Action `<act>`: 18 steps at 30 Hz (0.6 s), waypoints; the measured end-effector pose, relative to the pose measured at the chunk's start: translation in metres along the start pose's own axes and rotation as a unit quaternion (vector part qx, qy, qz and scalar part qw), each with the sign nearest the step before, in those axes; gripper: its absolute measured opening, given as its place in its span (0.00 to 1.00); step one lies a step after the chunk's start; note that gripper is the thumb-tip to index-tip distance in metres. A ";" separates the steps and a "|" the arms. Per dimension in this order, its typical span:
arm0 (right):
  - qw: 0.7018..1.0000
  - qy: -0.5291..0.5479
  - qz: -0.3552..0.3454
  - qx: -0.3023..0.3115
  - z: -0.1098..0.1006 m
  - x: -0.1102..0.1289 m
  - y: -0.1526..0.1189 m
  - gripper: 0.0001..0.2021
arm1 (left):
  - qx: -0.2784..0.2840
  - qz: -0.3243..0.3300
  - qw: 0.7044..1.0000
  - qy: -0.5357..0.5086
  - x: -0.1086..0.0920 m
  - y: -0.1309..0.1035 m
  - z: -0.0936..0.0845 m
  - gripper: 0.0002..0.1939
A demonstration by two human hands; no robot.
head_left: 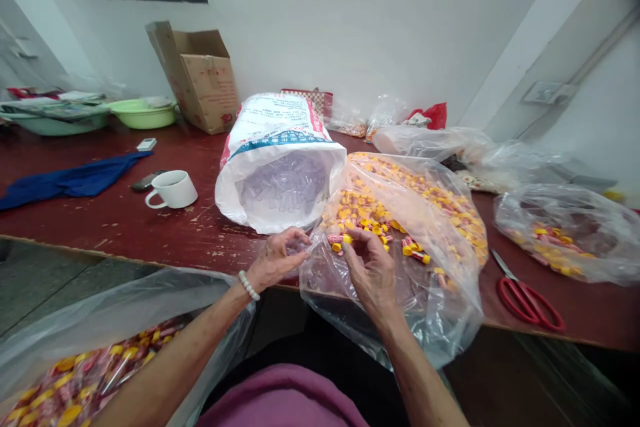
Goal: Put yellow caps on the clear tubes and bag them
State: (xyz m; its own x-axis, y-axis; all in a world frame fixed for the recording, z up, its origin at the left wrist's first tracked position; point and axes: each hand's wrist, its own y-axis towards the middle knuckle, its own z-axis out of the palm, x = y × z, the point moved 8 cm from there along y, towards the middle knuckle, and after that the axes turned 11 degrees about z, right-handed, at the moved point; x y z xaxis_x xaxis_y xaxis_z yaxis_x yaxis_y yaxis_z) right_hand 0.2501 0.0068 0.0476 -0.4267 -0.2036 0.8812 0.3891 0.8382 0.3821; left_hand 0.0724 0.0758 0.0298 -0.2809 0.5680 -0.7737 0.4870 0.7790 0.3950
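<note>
My left hand [280,257], with a pale bead bracelet [249,285] at the wrist, is closed in a pinch on a small clear plastic piece [306,245]. Just right of it, my right hand [373,273] pinches a small pink-wrapped tube with a yellow cap [340,239]. The two pieces are close together but appear apart. Behind the hands lies a printed white sack [280,117], its mouth facing me, with many clear plastic pieces [285,183] inside. Under and beyond my right hand spreads a clear plastic bag [425,320] with many yellow-capped tubes [370,210].
Red-handled scissors [530,303] lie at the right, near another bag of tubes [560,247]. A large bag of wrapped yellow-capped pieces [65,380] stands below the table's left edge. A white mug [175,189], blue cloth [75,177], cardboard box [210,90] and green basin [143,115] are on the left.
</note>
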 end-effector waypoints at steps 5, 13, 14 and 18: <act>0.993 -0.052 -0.062 0.088 0.011 0.024 -0.008 0.08 | 0.028 -0.025 0.996 -0.084 -0.016 -0.018 0.018 0.10; 0.951 -0.157 -0.142 0.227 0.029 0.020 -0.041 0.42 | 0.058 -0.152 0.936 -0.313 -0.011 -0.036 0.047 0.15; 0.953 -0.157 -0.144 0.217 0.032 0.016 -0.044 0.43 | 0.051 -0.165 0.925 -0.337 -0.009 -0.039 0.049 0.15; 0.968 -0.146 -0.131 0.154 0.037 0.008 -0.050 0.37 | 0.035 -0.221 0.888 -0.402 0.001 -0.048 0.057 0.18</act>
State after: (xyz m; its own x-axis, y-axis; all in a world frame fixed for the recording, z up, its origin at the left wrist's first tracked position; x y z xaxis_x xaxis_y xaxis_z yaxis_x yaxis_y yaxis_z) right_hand 0.1969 -0.0177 0.0257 -0.7084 -0.3154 0.6314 -0.0058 0.8972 0.4416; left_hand 0.0963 0.0239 -0.0180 0.2105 -0.1833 -0.9603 0.5338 0.8444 -0.0442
